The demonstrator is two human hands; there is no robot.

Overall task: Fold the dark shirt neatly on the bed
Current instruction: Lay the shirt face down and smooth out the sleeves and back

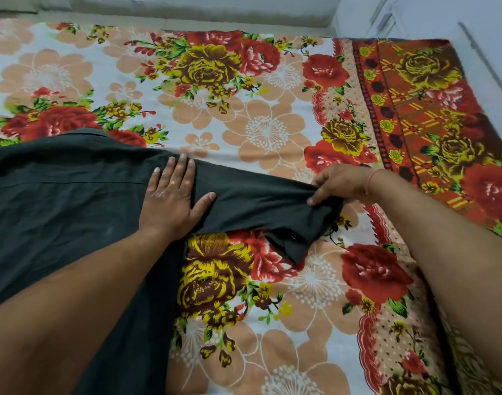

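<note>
Left hand [173, 199], fingers flat and spread, pins the dark shirt [59, 201]; right hand [339, 185] pinches the sleeve [261, 201] end. Overpulling risks dragging fabric beneath the fingers askew.

A floral sheet [272, 132] covers the bed [301, 323]; a dark shirt [59, 201] lies spread on it at 9 o'clock, one sleeve [258, 201] stretched toward 3 o'clock; a red patterned border [415, 109] runs at 2 o'clock.

The dark shirt [59, 195] runs off the left and bottom picture edges. The left forearm [87, 295] covers part of the shirt's body. At the shirt's sleeve [258, 201], cloth hides some fingers of the right hand [338, 185]. A speck on the cuff [298, 249] is unreadable.
</note>
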